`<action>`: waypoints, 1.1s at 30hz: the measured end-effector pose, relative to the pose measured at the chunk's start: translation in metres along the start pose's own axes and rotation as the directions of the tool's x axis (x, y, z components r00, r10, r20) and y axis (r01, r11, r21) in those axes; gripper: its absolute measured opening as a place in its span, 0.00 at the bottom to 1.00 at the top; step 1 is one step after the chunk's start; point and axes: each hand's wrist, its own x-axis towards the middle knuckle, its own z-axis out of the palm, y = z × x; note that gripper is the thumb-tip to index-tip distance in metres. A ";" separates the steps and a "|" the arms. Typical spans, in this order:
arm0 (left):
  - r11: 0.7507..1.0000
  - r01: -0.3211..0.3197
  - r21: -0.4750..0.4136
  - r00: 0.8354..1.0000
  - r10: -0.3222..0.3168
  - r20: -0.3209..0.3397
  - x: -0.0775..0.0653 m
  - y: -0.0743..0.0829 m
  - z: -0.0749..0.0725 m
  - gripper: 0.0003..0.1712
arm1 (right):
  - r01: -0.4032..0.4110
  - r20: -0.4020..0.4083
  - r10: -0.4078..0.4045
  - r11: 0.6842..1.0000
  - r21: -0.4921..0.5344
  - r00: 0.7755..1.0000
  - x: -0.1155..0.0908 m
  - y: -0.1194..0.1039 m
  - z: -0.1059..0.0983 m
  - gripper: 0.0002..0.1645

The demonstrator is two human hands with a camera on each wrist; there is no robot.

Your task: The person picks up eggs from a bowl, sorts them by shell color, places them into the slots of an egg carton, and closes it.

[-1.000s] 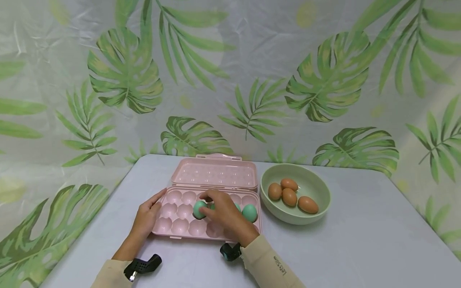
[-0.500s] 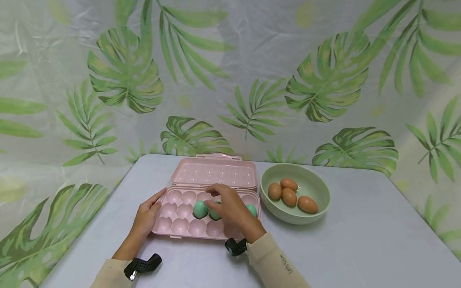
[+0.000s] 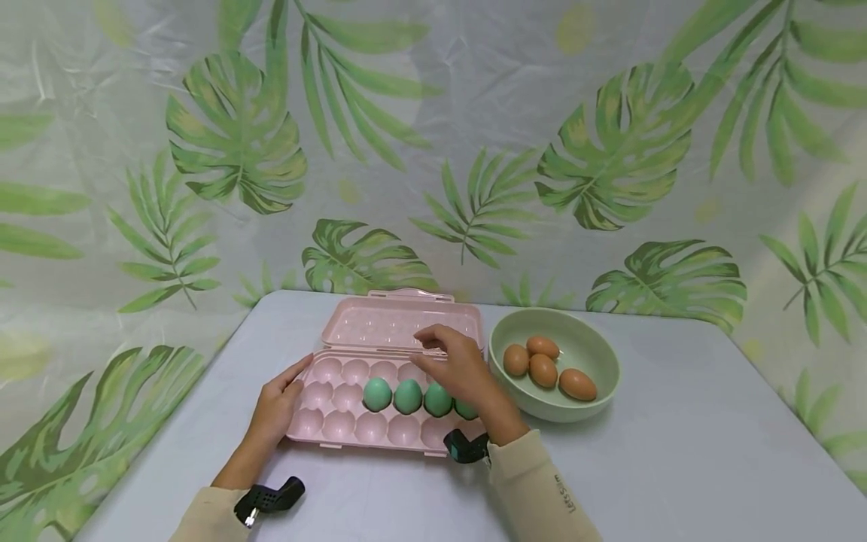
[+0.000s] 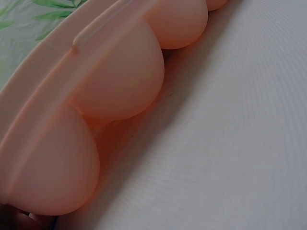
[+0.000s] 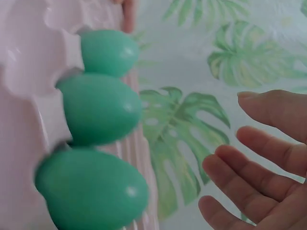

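A pink plastic egg carton [image 3: 355, 433] lies with its lid [image 3: 406, 320] folded back. Green eggs [image 3: 408, 397] stand in a line along its middle row, the rightmost partly behind my right hand. My left hand [image 3: 274, 403] holds the carton's left side, thumb at the rim; in the left wrist view, only a bit of finger [image 4: 21, 221] shows beneath the carton's rounded cups [image 4: 120, 76]. Above the carton's right part is my right hand [image 3: 460, 369], nothing in it. The right wrist view has its relaxed fingers [image 5: 240, 175] apart from the green eggs [image 5: 96, 187].
To the right of the carton stands a pale green bowl [image 3: 596, 342] with several brown eggs [image 3: 544, 370] inside. The table [image 3: 677, 452] has a white cover, and a leaf-patterned curtain [image 3: 474, 113] hangs behind it.
My right hand has let go of the leftmost green egg, now sitting in its cup. It has risen and moved right, toward the bowl. My left hand stays at the carton.
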 end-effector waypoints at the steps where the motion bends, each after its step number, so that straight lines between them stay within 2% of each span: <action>1: 1.000 -0.002 -0.004 1.000 0.002 0.001 0.000 0.000 0.000 0.25 | -0.011 -0.008 0.011 1.000 0.012 1.000 0.000 0.001 -0.004 0.18; 8: 1.000 -0.010 -0.007 1.000 0.010 0.002 0.000 0.002 0.001 0.25 | -0.110 -0.016 0.112 0.989 0.098 0.994 -0.003 0.008 -0.024 0.19; 14: 1.000 -0.014 0.001 1.000 0.014 0.005 0.001 0.001 -0.001 0.25 | -0.125 0.004 0.125 0.991 0.037 0.992 -0.006 0.013 -0.039 0.21; 19: 1.000 -0.020 0.002 1.000 0.020 -0.006 0.000 0.001 -0.001 0.25 | -0.152 0.008 0.152 0.988 0.031 0.988 -0.010 0.017 -0.057 0.22; 26: 0.999 -0.038 -0.007 0.999 0.037 -0.015 0.002 0.002 -0.002 0.25 | -0.174 -0.004 0.174 0.983 -0.052 0.985 -0.017 0.028 -0.077 0.23; 33: 1.000 -0.019 0.007 1.000 0.019 -0.020 0.002 -0.003 0.000 0.25 | -0.190 -0.013 0.189 0.981 -0.043 0.982 -0.028 0.045 -0.099 0.23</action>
